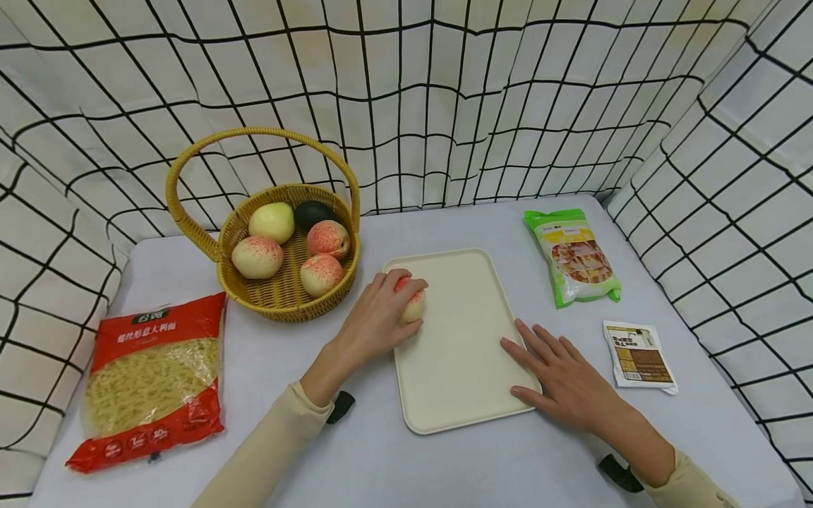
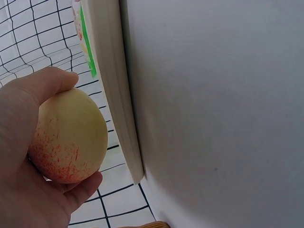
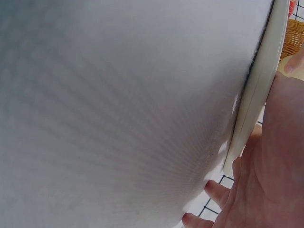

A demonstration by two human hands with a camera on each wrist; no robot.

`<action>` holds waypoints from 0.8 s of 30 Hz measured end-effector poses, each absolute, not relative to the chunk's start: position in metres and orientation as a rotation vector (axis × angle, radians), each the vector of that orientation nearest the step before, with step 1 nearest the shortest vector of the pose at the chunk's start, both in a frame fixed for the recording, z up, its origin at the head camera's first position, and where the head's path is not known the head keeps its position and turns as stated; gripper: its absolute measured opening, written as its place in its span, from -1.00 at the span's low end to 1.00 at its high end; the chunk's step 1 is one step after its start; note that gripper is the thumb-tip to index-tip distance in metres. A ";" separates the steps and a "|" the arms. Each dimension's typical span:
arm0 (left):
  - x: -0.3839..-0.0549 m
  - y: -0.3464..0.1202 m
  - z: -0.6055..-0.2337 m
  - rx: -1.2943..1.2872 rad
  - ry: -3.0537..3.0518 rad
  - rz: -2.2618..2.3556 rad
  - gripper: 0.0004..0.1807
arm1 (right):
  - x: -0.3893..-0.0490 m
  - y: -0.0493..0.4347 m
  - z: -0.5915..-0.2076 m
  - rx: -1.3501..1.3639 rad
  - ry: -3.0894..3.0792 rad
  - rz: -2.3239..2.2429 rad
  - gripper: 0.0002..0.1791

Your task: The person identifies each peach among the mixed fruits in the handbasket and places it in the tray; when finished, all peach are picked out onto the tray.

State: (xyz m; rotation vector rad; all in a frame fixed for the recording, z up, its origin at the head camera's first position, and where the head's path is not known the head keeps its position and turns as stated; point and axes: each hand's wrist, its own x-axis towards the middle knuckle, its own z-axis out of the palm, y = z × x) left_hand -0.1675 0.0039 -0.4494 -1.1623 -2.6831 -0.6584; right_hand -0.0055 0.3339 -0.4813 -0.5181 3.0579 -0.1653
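Observation:
My left hand [image 1: 380,314] grips a pale peach with red speckles [image 1: 415,305], thumb and fingers curled round its sides. In the left wrist view the peach [image 2: 71,135] shows large between the fingers. It is over the left part of a cream rectangular tray [image 1: 466,353]. At the tray's right edge, my right hand [image 1: 565,377] lies spread with straight fingers, the fingertips overlapping the rim. The right wrist view shows this hand [image 3: 266,175] beside the tray's side wall [image 3: 259,90].
A yellow wicker basket [image 1: 288,308] at the back left holds several peaches and a dark green fruit [image 1: 313,214]. A red pasta bag [image 1: 155,381] lies at the left. A green food bag [image 1: 574,257] and a small white-brown packet [image 1: 640,356] lie right. Black-gridded walls [image 1: 432,106] surround the table.

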 end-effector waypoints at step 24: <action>-0.169 0.004 -0.459 -1.139 -2.709 -0.557 -0.39 | -0.006 0.334 -0.482 -0.513 3.060 -0.155 -0.16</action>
